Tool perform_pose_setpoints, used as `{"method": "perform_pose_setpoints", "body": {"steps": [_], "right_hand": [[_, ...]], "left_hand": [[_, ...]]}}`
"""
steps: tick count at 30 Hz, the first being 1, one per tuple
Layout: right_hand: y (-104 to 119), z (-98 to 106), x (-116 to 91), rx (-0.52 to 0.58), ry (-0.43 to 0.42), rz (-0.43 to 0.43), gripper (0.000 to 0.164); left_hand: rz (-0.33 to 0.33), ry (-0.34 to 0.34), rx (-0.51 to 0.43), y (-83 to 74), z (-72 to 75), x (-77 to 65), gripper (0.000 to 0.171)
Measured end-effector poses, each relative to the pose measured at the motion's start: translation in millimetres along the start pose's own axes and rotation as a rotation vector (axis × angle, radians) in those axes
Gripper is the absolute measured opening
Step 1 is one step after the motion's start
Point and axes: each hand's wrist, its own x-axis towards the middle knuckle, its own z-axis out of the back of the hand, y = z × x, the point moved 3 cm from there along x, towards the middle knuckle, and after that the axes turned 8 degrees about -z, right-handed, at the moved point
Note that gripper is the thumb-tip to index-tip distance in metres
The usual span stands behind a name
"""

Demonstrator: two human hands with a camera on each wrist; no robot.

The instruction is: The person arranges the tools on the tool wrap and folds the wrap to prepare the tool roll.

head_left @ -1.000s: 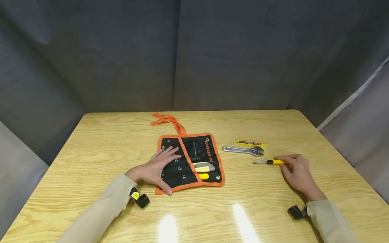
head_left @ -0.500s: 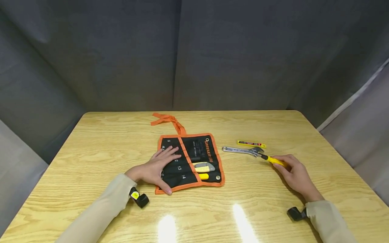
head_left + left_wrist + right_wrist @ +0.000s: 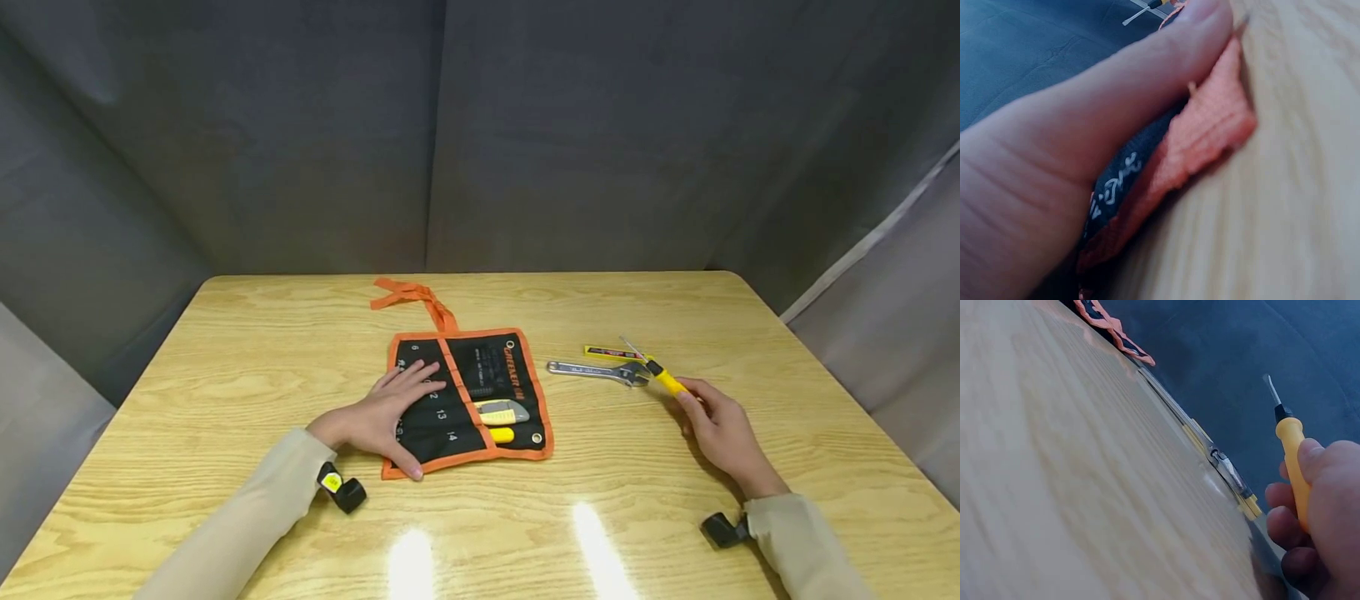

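Note:
My right hand (image 3: 722,433) grips a screwdriver (image 3: 1292,444) by its yellow handle, the flat-looking metal tip pointing up and away above the table. In the head view the shaft crosses over the yellow case and the wrench. My left hand (image 3: 384,412) lies spread on a black tool pouch (image 3: 491,371) with orange edging, thumb on the near border. A utility knife (image 3: 502,412) and a yellow-handled tool (image 3: 502,435) stick out of its pockets; the second tool's kind is hidden. The left wrist view shows the thumb (image 3: 1147,87) over the orange edge.
An adjustable wrench (image 3: 592,370) lies right of the pouch, with a thin yellow case (image 3: 609,352) just behind it. The pouch's orange tie strap (image 3: 420,297) stretches toward the table's back edge. Grey curtains (image 3: 570,142) hang behind the table.
The right hand has lifted the screwdriver off the table and tilted it, so its tip has swung from pointing left to pointing up. The left hand stays on the pouch.

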Motion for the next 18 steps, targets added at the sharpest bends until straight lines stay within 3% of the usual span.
{"method": "perform_pose_setpoints", "body": {"steps": [5,12,18], "right_hand": [[0,-6,0,-0.013,0.013,-0.008,0.025],[8,-17,6,-0.020,-0.067,0.083,0.022],[17,-26,14,-0.021,-0.050,0.111,0.022]], "left_hand": [[-0.002,0.000,0.001,-0.4,-1.0,-1.8,0.115],[-0.004,-0.004,0.008,-0.7,0.7,-1.9,0.115],[-0.003,-0.003,0.000,-1.8,1.7,-0.4,0.115]]}}
